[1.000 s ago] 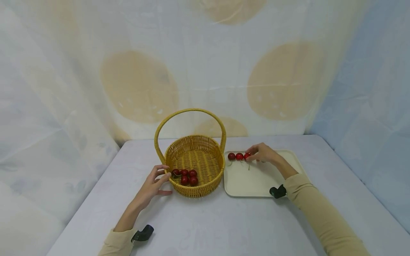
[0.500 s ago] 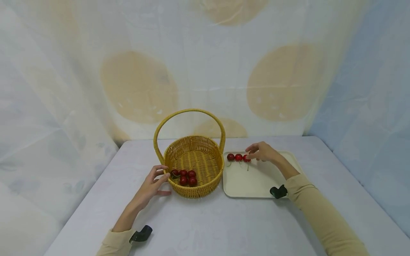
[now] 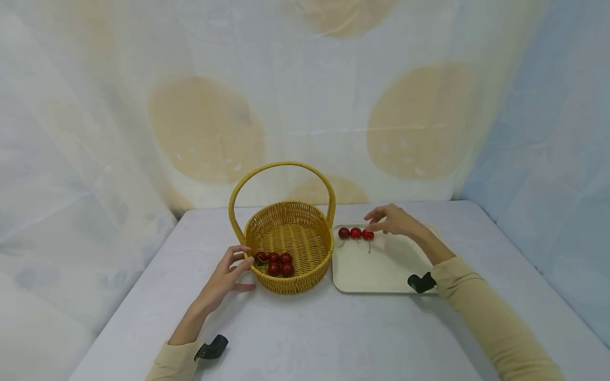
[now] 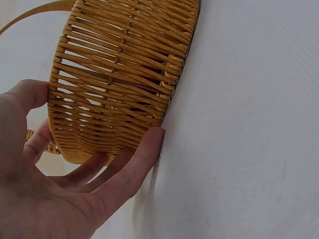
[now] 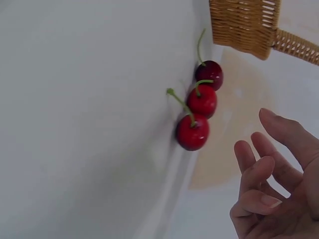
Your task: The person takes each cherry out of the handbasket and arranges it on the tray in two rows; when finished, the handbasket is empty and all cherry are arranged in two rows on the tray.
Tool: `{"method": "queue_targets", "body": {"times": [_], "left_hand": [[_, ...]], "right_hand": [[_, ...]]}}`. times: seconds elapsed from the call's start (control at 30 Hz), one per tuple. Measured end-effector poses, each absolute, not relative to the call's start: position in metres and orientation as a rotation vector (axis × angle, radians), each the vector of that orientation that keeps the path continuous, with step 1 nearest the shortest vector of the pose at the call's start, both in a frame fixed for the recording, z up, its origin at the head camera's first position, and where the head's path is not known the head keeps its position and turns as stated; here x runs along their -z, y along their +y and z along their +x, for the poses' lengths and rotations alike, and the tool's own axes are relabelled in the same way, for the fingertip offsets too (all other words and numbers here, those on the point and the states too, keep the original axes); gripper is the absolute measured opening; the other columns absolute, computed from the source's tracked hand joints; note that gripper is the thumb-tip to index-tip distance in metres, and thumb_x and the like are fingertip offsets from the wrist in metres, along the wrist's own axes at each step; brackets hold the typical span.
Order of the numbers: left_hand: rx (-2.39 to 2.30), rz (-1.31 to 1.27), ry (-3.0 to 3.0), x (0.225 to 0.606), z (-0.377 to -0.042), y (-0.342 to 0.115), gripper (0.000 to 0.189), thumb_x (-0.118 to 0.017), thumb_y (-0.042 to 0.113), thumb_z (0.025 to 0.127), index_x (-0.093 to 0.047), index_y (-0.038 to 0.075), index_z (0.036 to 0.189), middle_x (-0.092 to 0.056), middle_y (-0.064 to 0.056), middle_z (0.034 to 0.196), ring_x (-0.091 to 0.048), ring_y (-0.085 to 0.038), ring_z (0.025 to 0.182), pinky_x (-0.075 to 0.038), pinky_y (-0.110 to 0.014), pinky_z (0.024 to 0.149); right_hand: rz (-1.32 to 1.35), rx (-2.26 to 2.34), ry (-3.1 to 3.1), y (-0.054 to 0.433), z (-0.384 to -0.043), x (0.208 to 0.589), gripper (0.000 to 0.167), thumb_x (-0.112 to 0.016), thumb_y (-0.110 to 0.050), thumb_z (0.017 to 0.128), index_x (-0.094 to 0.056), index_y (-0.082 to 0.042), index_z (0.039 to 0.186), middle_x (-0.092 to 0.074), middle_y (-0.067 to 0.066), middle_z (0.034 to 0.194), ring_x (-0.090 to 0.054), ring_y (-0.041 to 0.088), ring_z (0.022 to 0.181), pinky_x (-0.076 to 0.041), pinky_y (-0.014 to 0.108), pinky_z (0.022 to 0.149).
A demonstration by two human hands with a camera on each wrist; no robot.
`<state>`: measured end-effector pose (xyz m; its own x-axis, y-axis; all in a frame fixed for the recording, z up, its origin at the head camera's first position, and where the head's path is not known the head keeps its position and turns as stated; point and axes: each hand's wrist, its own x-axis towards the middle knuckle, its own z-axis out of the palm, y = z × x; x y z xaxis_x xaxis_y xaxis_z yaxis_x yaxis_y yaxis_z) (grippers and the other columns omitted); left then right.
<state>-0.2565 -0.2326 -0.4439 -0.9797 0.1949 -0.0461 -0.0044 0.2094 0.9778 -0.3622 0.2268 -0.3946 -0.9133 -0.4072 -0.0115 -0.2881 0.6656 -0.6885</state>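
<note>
My left hand (image 3: 221, 278) holds the near left rim of a round wicker basket (image 3: 314, 275); in the left wrist view the fingers lie along the basket's woven wall (image 4: 114, 84). Several dark red cherries (image 3: 274, 269) lie together inside at the left front. Over the back of a cream tray (image 3: 371, 275), my right hand (image 3: 395, 219) hovers with loosely bent fingers and holds nothing. Just left of its fingertips, three cherries with green stems, the nearest a bright red cherry (image 5: 192, 132), sit in a row along the tray's back edge.
The basket's tall arched handle (image 3: 282, 163) rises above its rim. The tray stands just right of the basket on a white-covered table (image 3: 305, 338). A patterned curtain (image 3: 314, 106) hangs behind the table and around its sides.
My right hand has let go of the rightmost cherry and lifted slightly up and away from the row. The left hand stays at the basket rim.
</note>
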Motion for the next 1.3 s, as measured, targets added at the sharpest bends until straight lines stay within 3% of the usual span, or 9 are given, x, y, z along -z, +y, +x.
{"method": "queue_targets", "body": {"times": [0.3, 0.6, 1.07, 1.3], "left_hand": [[-1.857, 0.194, 2.308, 0.443, -0.256, -0.232, 0.050, -0.058, 0.037, 0.099, -0.034, 0.019, 0.139, -0.030, -0.017, 0.150, -0.045, -0.045, 0.132, -0.061, -0.052, 0.079], [-1.851, 0.193, 2.322, 0.443, -0.257, -0.231, 0.050, -0.058, 0.039, 0.098, -0.035, 0.019, 0.138, -0.029, -0.017, 0.151, -0.044, -0.045, 0.133, -0.062, -0.050, 0.077], [-1.857, 0.173, 2.321, 0.443, -0.255, -0.231, 0.051, -0.059, 0.038, 0.098, -0.035, 0.018, 0.138, -0.029, -0.017, 0.150, -0.045, -0.045, 0.132, -0.061, -0.050, 0.078], [-1.854, 0.164, 2.332, 0.444, -0.255, -0.231, 0.051, -0.059, 0.038, 0.098, -0.035, 0.019, 0.138, -0.029, -0.017, 0.151, -0.045, -0.045, 0.132, -0.062, -0.050, 0.077]], "right_hand": [[-0.755, 1.063, 2.728, 0.212, -0.343, 0.369, 0.033, -0.069, -0.018, 0.092, -0.065, -0.002, 0.120, -0.071, 0.016, 0.104, -0.062, 0.014, 0.073, -0.057, 0.035, 0.066], [-0.856, 1.055, 2.736, 0.187, -0.331, 0.352, 0.030, -0.072, -0.020, 0.089, -0.068, -0.007, 0.116, -0.073, 0.008, 0.099, -0.064, 0.016, 0.084, -0.056, 0.026, 0.072], [-0.953, 1.128, 2.603, 0.152, -0.319, 0.350, 0.032, -0.071, -0.019, 0.090, -0.067, -0.004, 0.118, -0.070, 0.010, 0.100, -0.063, 0.019, 0.064, -0.052, 0.025, 0.052], [-1.048, 1.121, 2.591, 0.136, -0.320, 0.356, 0.029, -0.073, -0.021, 0.089, -0.069, -0.010, 0.115, -0.070, 0.005, 0.096, -0.065, 0.014, 0.085, -0.058, 0.025, 0.074]]}}
